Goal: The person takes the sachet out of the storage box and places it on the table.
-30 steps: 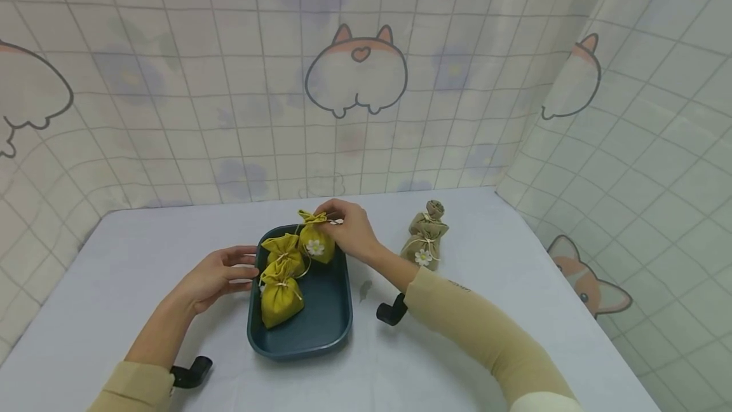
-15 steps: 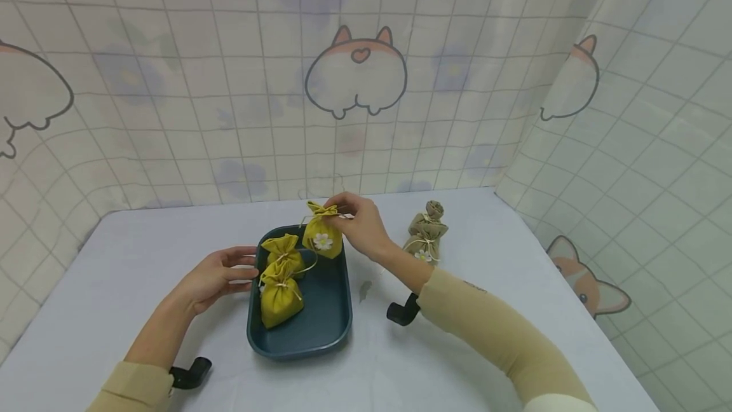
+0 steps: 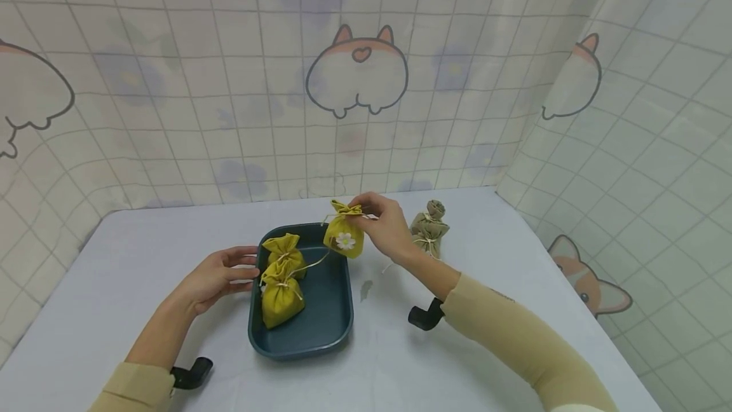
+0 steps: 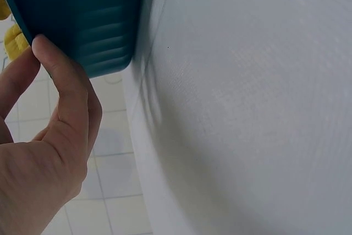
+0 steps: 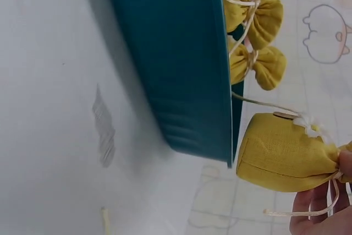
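Observation:
My right hand (image 3: pixel 384 224) pinches the gathered neck of a yellow drawstring pouch (image 3: pixel 345 238) with a white flower. The pouch is held up over the tray's far right corner, and its loose cord trails back to the other pouches. In the right wrist view, the pouch (image 5: pixel 286 155) hangs beside the tray wall. My left hand (image 3: pixel 220 276) rests its fingertips against the left rim of the dark teal tray (image 3: pixel 323 345). Two more yellow pouches, a front one (image 3: pixel 281 304) and one behind it (image 3: pixel 284 248), lie along the tray's left side.
Beige drawstring pouches (image 3: pixel 429 227) stand to the right of the tray, partly hidden behind my right hand. A white cloth (image 3: pixel 394 361) covers the table, with a small grey mark right of the tray. A patterned curtain (image 3: pixel 229 81) hangs behind and at the sides.
My right hand has lifted the flowered yellow pouch slightly and carried it to the right, from inside the tray's far end to over its right rim. The left hand and tray stay put.

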Tool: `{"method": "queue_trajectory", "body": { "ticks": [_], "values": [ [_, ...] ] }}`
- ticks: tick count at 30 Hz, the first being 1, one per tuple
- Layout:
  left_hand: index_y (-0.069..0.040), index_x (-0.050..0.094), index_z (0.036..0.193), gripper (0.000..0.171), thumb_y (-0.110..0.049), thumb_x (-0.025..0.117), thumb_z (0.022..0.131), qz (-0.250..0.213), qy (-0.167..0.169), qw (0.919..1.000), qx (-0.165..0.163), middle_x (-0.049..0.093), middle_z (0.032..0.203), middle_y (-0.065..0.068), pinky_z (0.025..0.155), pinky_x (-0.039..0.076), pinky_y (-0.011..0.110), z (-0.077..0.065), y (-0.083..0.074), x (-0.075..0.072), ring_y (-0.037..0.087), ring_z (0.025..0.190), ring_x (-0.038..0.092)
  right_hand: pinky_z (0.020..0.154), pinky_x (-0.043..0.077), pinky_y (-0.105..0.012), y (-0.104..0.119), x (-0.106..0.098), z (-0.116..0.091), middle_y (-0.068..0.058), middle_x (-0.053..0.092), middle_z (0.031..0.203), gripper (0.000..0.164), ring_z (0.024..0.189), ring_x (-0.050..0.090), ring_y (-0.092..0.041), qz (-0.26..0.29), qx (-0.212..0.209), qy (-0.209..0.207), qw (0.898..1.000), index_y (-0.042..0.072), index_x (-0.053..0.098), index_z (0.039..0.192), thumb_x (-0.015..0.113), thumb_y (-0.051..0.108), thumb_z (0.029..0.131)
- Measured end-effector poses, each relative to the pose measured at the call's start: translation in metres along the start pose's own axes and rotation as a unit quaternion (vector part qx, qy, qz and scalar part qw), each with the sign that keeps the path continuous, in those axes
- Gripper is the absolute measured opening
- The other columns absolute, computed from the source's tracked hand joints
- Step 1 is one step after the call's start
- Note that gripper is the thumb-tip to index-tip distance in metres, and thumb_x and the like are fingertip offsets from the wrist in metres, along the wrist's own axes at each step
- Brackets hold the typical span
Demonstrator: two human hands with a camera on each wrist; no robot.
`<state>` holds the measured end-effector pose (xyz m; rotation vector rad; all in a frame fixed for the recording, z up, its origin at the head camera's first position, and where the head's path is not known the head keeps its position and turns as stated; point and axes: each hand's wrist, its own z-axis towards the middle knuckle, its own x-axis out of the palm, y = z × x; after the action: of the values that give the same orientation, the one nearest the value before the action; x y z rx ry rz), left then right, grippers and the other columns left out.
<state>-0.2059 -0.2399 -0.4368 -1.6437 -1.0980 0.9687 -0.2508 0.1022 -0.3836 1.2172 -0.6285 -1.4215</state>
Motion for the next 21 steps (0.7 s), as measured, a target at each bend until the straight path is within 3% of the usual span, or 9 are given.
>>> {"method": "queue_trajectory", "body": {
  "ticks": [11,21],
  "values": [
    [0.006,0.032,0.155,0.069,-0.008,0.068,0.098,0.000,-0.001,1.0000,0.000,0.039,0.149,0.030,0.091,0.058,0.035,0.000,0.003,0.001,0.021,0.111,0.063,0.098,0.055,-0.043,-0.016,-0.035,-0.024,-0.008,0.070,0.113,0.014,0.109,0.067,-0.025,0.000,0.025,-0.015,1.000,0.004,0.071,0.106,0.074,0.002,0.093],
    [0.004,0.033,0.156,0.071,-0.011,0.071,0.098,0.001,-0.003,1.0000,0.002,0.040,0.149,0.028,0.091,0.058,0.035,0.002,0.004,-0.002,0.022,0.111,0.062,0.088,0.054,-0.032,-0.028,-0.060,-0.048,-0.008,0.069,0.112,0.015,0.108,0.066,-0.022,-0.019,0.040,-0.031,0.999,0.004,0.071,0.106,0.075,0.002,0.092]
  ]
}}
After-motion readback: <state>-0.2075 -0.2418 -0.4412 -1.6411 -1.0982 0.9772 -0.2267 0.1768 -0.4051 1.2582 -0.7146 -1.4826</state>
